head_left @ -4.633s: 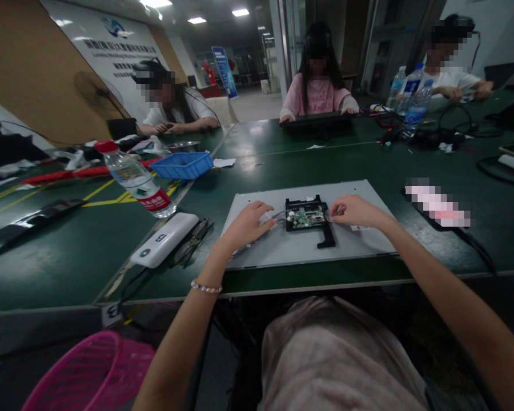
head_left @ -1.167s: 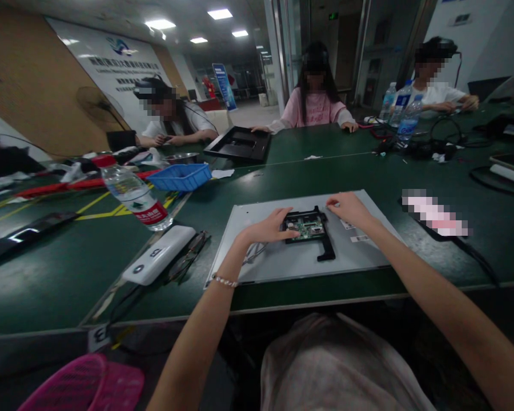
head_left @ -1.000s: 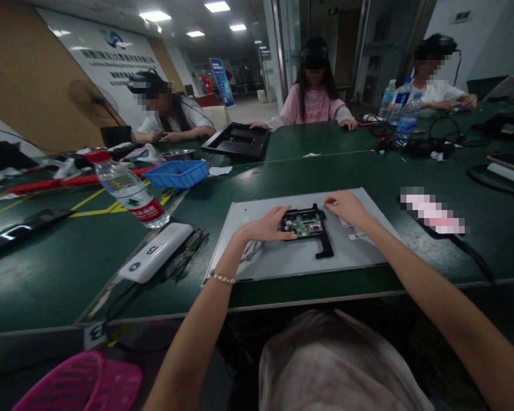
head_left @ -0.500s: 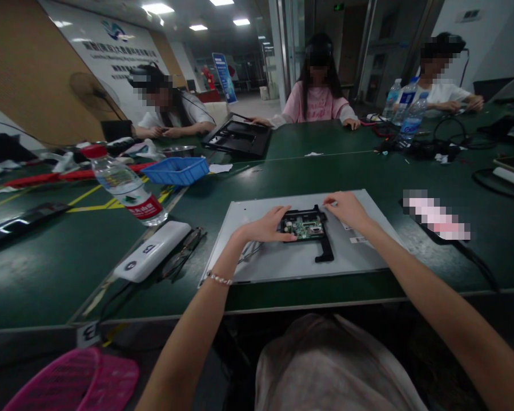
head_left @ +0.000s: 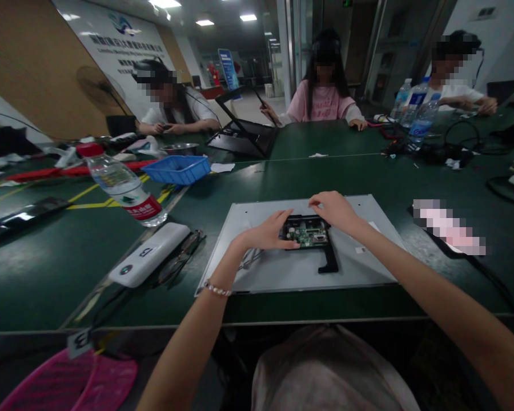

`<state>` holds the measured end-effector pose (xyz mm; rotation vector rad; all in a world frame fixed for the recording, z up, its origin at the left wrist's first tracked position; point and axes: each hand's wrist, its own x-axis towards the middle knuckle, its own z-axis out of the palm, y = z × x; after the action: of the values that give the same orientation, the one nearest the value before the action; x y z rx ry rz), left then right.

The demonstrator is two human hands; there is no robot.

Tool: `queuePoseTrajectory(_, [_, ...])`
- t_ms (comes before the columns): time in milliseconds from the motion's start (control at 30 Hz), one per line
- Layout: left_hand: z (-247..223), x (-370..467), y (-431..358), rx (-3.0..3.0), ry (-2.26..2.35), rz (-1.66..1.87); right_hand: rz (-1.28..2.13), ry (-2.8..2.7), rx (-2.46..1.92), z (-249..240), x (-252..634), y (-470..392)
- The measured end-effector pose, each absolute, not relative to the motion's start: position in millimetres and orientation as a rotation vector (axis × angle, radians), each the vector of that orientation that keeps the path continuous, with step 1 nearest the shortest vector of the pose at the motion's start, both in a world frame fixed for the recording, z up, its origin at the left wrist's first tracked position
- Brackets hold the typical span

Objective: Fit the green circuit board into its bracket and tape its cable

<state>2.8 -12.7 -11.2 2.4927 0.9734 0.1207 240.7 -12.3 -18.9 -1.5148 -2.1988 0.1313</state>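
Observation:
A light grey flat panel (head_left: pixel 274 274) lies on the green table. On it sits a black frame (head_left: pixel 332 260) around a green circuit board (head_left: pixel 307 234). My left hand (head_left: pixel 268 231) grips the frame's left side, thumb at the lower edge and fingers at the upper left corner. At the frame's upper right edge is my right hand (head_left: pixel 332 208), fingers bent down and close together; whatever they may hold is too small to make out. Thin cables (head_left: pixel 251 258) lie on the panel beneath my left wrist.
Left of the panel are glasses (head_left: pixel 180 258), a white power bank (head_left: pixel 149 255), a water bottle (head_left: pixel 128 191) and a blue basket (head_left: pixel 177 171). A phone (head_left: pixel 448 228) lies to the right. Three people sit across the table, one holding up part of a black frame (head_left: pixel 244 128).
My right hand has moved left along the frame's upper edge. Across the table, a person has raised part of the black frame. The view has shifted slightly.

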Motion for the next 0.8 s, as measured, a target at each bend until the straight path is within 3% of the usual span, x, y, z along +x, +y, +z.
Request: queuePoseTrajectory(800, [-16.6,0.4,-9.7,2.522,0.963,0.123,0.084,-2.335,-1.576,-23.0,194.1,-21.7])
